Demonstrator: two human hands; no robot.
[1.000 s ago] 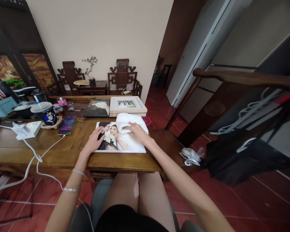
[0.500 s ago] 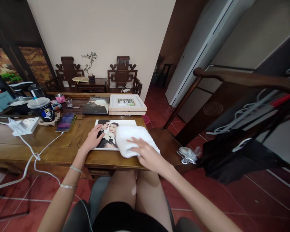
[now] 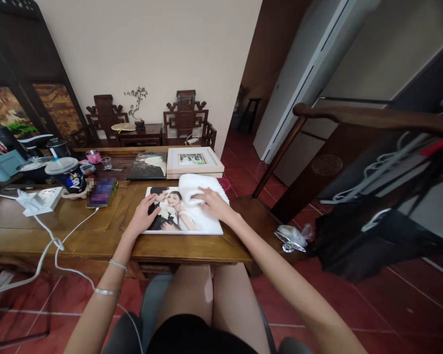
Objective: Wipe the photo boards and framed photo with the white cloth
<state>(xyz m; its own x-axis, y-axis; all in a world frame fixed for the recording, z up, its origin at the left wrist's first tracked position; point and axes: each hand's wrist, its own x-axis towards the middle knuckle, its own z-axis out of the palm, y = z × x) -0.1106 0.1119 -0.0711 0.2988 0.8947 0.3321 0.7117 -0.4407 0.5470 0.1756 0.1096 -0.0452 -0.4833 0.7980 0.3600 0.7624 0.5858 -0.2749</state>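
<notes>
A photo album or photo panel (image 3: 170,223), its cover a picture of a couple, lies flat on the wooden table. My left hand (image 3: 144,215) rests open on its left side, fingers spread over the picture. My right hand (image 3: 216,205) presses and grips a folded white towel (image 3: 195,184), which lies across the upper right of the picture. The towel hides that corner, and its far edge reaches the white picture frame behind.
Behind lie a white picture frame (image 3: 214,162) and a dark photo book (image 3: 142,169). On the left stand a lidded cup (image 3: 68,174), a phone (image 3: 100,192), a white power strip (image 3: 47,199) and cables. A wooden chair (image 3: 306,172) is at the right.
My right hand has slid the towel away from me, from the near right of the picture to its upper right. The lower right is now uncovered. My left hand stays on the picture.
</notes>
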